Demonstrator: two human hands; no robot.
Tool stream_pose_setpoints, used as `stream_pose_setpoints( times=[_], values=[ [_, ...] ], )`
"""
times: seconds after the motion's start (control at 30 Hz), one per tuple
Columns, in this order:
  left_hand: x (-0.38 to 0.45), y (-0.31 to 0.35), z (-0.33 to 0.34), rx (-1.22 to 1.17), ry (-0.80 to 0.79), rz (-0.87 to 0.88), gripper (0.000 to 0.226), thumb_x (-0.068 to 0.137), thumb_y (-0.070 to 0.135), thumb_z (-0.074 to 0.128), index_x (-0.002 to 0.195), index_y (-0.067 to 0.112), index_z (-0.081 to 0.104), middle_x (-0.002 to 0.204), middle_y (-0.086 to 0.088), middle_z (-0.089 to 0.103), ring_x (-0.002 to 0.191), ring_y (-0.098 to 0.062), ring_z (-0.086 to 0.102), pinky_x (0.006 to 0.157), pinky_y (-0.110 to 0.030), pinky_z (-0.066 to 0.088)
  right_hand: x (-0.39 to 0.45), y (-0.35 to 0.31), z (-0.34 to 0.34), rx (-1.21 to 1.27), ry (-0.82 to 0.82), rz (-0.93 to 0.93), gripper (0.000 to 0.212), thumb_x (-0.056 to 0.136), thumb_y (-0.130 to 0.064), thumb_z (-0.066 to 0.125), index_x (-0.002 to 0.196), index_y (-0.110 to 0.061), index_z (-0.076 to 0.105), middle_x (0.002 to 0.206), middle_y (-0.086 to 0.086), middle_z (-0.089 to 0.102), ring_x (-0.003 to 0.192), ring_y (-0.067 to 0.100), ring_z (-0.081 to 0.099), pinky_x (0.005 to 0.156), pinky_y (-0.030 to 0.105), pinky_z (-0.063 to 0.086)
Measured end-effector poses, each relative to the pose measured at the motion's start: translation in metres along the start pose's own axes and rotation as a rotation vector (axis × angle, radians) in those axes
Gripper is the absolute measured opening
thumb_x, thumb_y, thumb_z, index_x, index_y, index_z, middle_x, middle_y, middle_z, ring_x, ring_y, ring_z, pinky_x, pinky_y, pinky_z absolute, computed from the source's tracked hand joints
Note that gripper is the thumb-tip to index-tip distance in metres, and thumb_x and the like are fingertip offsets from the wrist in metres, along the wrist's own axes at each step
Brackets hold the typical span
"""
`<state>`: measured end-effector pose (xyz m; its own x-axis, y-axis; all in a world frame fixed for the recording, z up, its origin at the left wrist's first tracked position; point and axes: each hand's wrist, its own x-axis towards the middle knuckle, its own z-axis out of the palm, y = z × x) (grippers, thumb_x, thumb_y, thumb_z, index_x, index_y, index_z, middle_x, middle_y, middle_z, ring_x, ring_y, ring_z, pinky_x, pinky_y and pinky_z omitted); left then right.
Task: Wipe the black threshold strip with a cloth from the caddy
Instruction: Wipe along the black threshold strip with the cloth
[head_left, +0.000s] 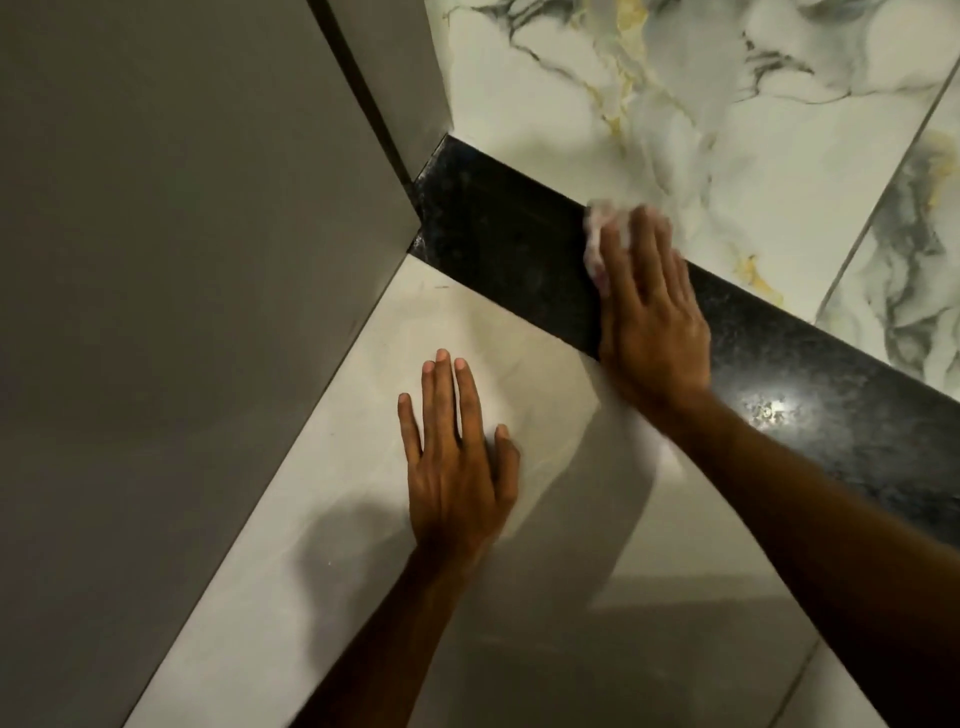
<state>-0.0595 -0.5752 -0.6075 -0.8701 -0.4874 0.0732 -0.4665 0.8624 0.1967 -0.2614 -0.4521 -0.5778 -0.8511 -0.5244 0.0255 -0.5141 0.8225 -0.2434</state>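
The black threshold strip (519, 249) runs across the floor (467, 322) from the grey door frame (208, 260) toward the right edge, between a plain pale tile and veined marble tiles (753, 130). The right hand (649, 317) lies flat on the strip, fingers spread, pressing a whitish cloth (597, 234) that shows past the fingertips. The left hand (457, 462) rests open, palm down, on the pale tile near the strip. No writing is readable anywhere.

I see a black strip (509, 244) with fine pale speckles, and beyond it a white tile (727, 130) veined in grey and yellow. The cloth (597, 234) looks whitish, maybe faintly pink, though it's blurred; the wall (182, 286) is plain grey-brown.
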Motion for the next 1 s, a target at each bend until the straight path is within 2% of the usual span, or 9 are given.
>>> stream_pose_setpoints(
  times=[0.1,0.27,0.37,0.47,0.6,0.73,0.87,0.93,1.0],
  values=[
    [0.0,0.0,0.004,-0.008,0.022,0.005,0.07,0.112,0.045,0.023,0.17,0.005,0.03,0.18,-0.015,0.027,0.168,-0.03,0.023,0.138,-0.054,0.018,0.049,-0.042,0.015,0.082,0.056,0.106,0.065,0.113,-0.025,0.036,0.172,-0.016,0.01,0.18,0.016,0.007,0.168,0.034,0.006,0.139,0.046,0.011],
    [-0.002,0.0,0.004,0.107,0.061,-0.054,0.066,0.114,0.037,0.024,0.167,-0.001,0.034,0.176,-0.019,0.033,0.166,-0.032,0.029,0.136,-0.058,0.023,0.025,-0.078,0.026,0.071,-0.131,-0.459,0.072,0.108,-0.016,0.044,0.172,-0.022,0.012,0.181,0.012,0.005,0.169,0.029,0.002,0.137,0.039,0.003],
    [-0.001,0.002,-0.001,0.117,0.052,-0.049,0.065,0.114,0.036,0.03,0.166,-0.002,0.035,0.175,-0.022,0.034,0.165,-0.035,0.031,0.134,-0.059,0.029,-0.03,-0.031,0.013,0.018,-0.157,-0.567,0.065,0.112,-0.029,0.04,0.172,-0.026,0.015,0.181,0.01,0.009,0.169,0.026,0.006,0.138,0.043,0.011],
    [-0.001,0.002,-0.004,0.064,0.019,-0.043,0.07,0.114,0.043,0.023,0.167,-0.002,0.032,0.177,-0.021,0.03,0.166,-0.035,0.028,0.136,-0.057,0.024,-0.035,0.008,0.0,-0.007,-0.063,-0.319,0.065,0.111,-0.025,0.048,0.171,-0.019,0.023,0.18,0.014,0.016,0.168,0.031,0.014,0.138,0.048,0.021],
    [-0.001,-0.002,0.0,0.057,0.001,0.037,0.072,0.115,0.05,0.017,0.171,0.006,0.027,0.18,-0.017,0.025,0.168,-0.032,0.022,0.138,-0.052,0.014,0.013,-0.008,-0.002,0.043,0.047,0.114,0.064,0.114,-0.027,0.04,0.172,-0.018,0.015,0.181,0.013,0.008,0.169,0.03,0.006,0.139,0.04,0.006],
    [0.0,-0.002,0.0,0.002,-0.044,0.071,0.072,0.114,0.052,0.019,0.173,0.011,0.024,0.182,-0.013,0.021,0.17,-0.029,0.018,0.138,-0.052,0.011,-0.016,-0.026,0.005,0.088,0.047,-0.031,0.071,0.106,-0.014,0.05,0.171,-0.016,0.02,0.18,0.014,0.012,0.169,0.03,0.008,0.138,0.04,0.004],
    [-0.006,0.007,-0.009,0.005,-0.076,0.212,0.071,0.11,0.046,0.034,0.168,0.005,0.033,0.178,-0.02,0.028,0.166,-0.037,0.028,0.133,-0.061,0.026,-0.132,0.016,-0.009,0.048,0.002,-0.105,0.074,0.106,-0.018,0.057,0.171,-0.02,0.022,0.181,0.011,0.009,0.169,0.026,0.005,0.139,0.047,0.017],
    [-0.019,0.024,-0.008,-0.006,-0.081,0.31,0.068,0.11,0.042,0.039,0.166,0.003,0.038,0.176,-0.022,0.031,0.164,-0.039,0.031,0.132,-0.063,0.03,-0.164,0.057,-0.019,0.056,0.104,0.146,0.066,0.107,-0.017,0.054,0.168,-0.012,0.031,0.18,0.015,0.012,0.168,0.031,0.013,0.135,0.053,0.029],
    [-0.03,0.043,-0.004,-0.026,-0.123,0.388,0.068,0.11,0.042,0.038,0.166,0.005,0.039,0.177,-0.021,0.03,0.164,-0.039,0.032,0.132,-0.062,0.029,-0.159,0.088,-0.028,0.026,0.192,0.474,0.065,0.109,-0.016,0.05,0.169,-0.009,0.027,0.179,0.017,0.012,0.168,0.035,0.012,0.135,0.052,0.027]
  ],
)
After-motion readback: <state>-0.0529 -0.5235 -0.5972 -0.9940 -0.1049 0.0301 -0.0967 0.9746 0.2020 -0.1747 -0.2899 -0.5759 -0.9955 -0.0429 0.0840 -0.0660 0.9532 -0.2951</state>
